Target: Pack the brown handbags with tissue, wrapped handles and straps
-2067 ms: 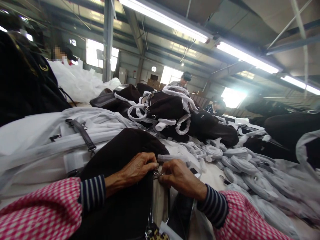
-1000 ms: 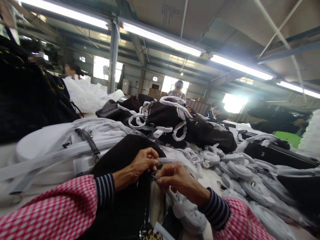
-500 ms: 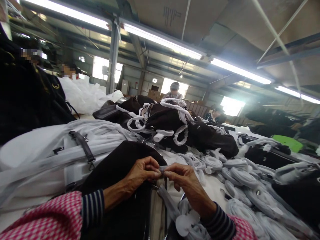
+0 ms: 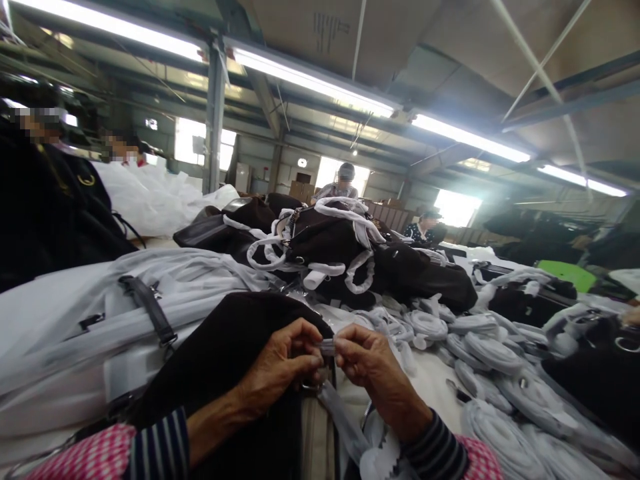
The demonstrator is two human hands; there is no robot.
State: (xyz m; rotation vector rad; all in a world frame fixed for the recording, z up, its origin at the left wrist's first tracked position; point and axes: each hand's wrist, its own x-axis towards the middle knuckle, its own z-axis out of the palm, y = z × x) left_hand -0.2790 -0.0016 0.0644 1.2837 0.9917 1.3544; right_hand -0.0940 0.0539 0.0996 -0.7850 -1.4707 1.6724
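Observation:
My left hand [image 4: 285, 360] and my right hand [image 4: 371, 363] face each other at the near edge of a dark bag [image 4: 220, 353]. Pinched between their fingertips is a short grey piece of strap [image 4: 327, 345], which looks wrapped in thin film. A metal ring [image 4: 311, 386] shows just under the left fingers, at the bag's edge. From there, more of the wrapped strap [image 4: 344, 415] runs down and to the right, below my right hand. An open zip or trim strip [image 4: 317, 440] lies along the bag's side. My fingers partly cover the strap piece.
Coiled wrapped straps [image 4: 493, 353] lie heaped to the right. Dark bags with wrapped handles [image 4: 330, 233] are piled ahead. On the left are a white-wrapped bag [image 4: 100, 313] and a black bag [image 4: 45, 207]. A co-worker [image 4: 345, 183] stands behind the pile; others are farther off.
The right fingers have closed in more around the strap piece, and the left hand has turned slightly, showing more ring. The view has shifted a little, moving the surroundings leftward.

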